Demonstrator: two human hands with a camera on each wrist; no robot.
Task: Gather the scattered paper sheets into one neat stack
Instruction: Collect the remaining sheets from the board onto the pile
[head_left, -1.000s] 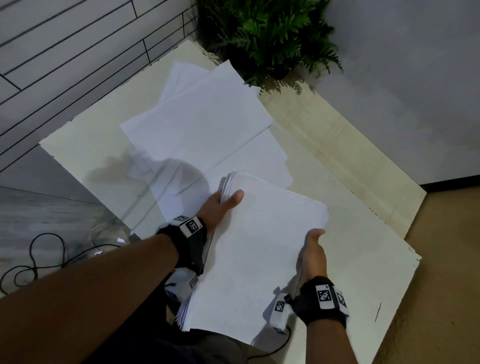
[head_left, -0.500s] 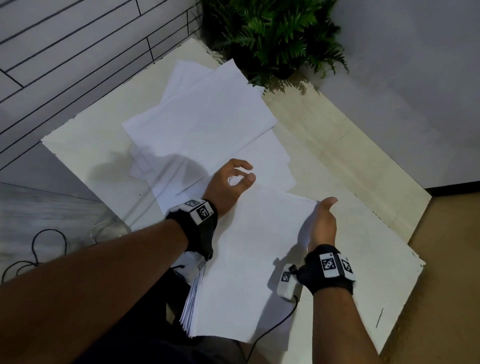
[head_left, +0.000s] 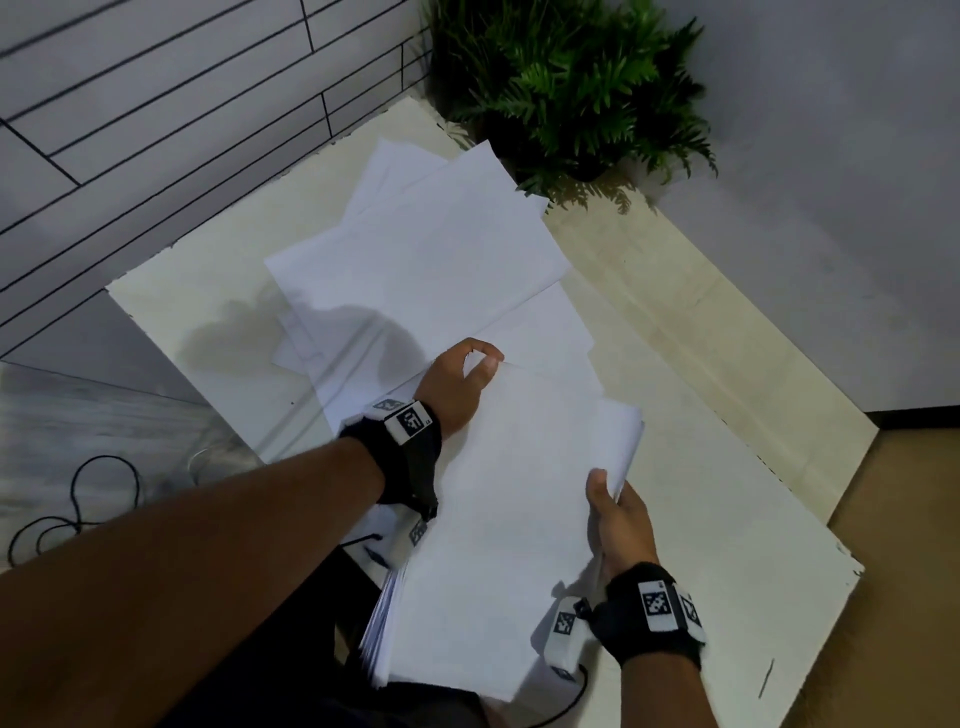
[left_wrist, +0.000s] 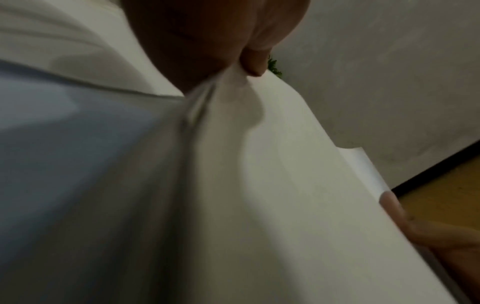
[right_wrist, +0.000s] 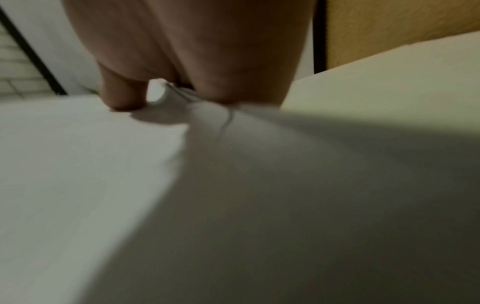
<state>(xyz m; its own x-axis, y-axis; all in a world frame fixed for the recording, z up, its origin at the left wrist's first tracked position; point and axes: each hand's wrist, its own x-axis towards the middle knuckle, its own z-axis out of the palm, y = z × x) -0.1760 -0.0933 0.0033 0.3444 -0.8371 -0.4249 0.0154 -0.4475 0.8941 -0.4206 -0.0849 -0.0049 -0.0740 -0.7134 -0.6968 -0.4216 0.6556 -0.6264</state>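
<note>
1. The left hand (head_left: 457, 384) pinches the far corner of the top sheet (head_left: 498, 519) between thumb and forefinger.
2. The right hand (head_left: 621, 525) grips the stack (head_left: 621, 441) by its right edge, thumb on top — its near end overhangs the counter (head_left: 727, 519) at frame bottom.
3. Loose sheets (head_left: 426, 260) lie overlapped and askew at upper centre, their top edge just beside the plant (head_left: 566, 88).
4. Bare counter runs along the right side.

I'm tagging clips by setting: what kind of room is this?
Probably an indoor room corner, perhaps a home or office: a pale board tabletop strewn with paper sheets, a potted fern against plain wall, cables on the floor.
</note>
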